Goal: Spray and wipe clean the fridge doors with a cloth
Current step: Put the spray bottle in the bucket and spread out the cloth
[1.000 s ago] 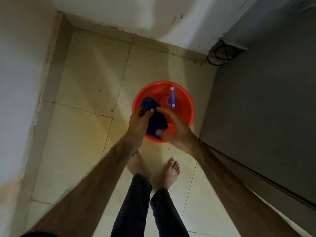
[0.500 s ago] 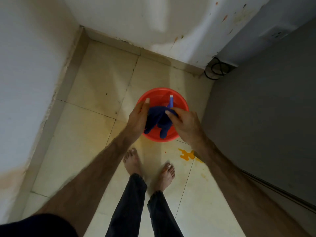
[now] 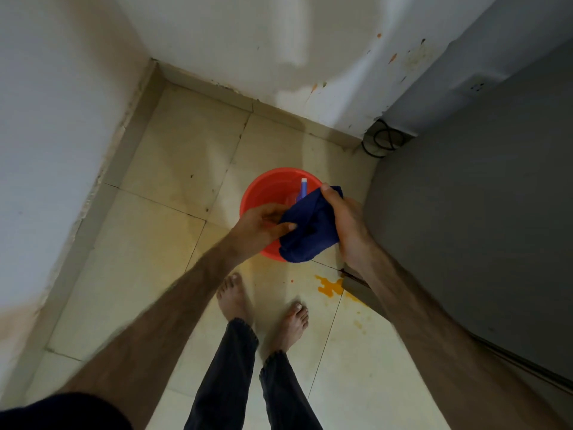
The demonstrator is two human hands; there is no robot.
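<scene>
Cloth (image 3: 307,226) is now held up between both hands above the red basin (image 3: 263,193), where a second ago it was being lifted out low over the rim. Its left edge is pinched by the left hand (image 3: 260,221); its upper right corner is gripped by the right hand (image 3: 344,221). Behind the grip, the spray bottle (image 3: 303,189) is left standing in the basin. Right of the grip, the grey fridge door (image 3: 465,228) is not yet touched, so spraying and wiping are judged still to come.
</scene>
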